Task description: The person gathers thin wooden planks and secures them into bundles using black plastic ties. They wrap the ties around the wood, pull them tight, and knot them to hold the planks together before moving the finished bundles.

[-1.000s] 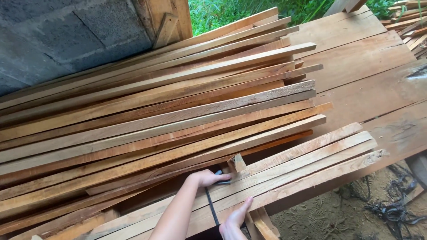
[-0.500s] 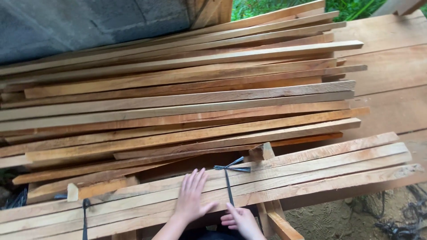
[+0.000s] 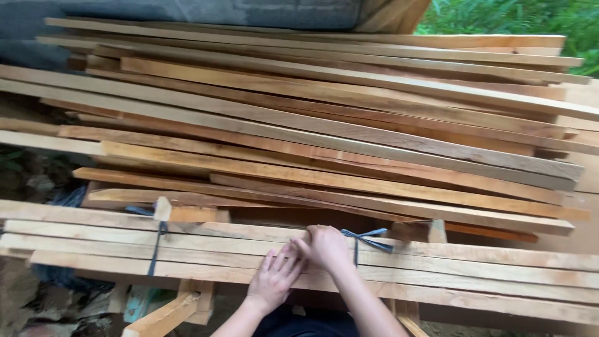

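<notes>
Rough-sawn wooden slats, four visible in the near bundle (image 3: 437,274), lie flat across the front, bound by two dark straps: one strap (image 3: 155,249) at left, one knotted strap (image 3: 365,240) right of centre. The left hand (image 3: 273,281) rests flat on the bundle, fingers spread; the right hand (image 3: 326,246) sits beside it, fingers curled over the far edge, just left of the knot. Behind lies a loose stack of long planks (image 3: 324,137), uncounted.
</notes>
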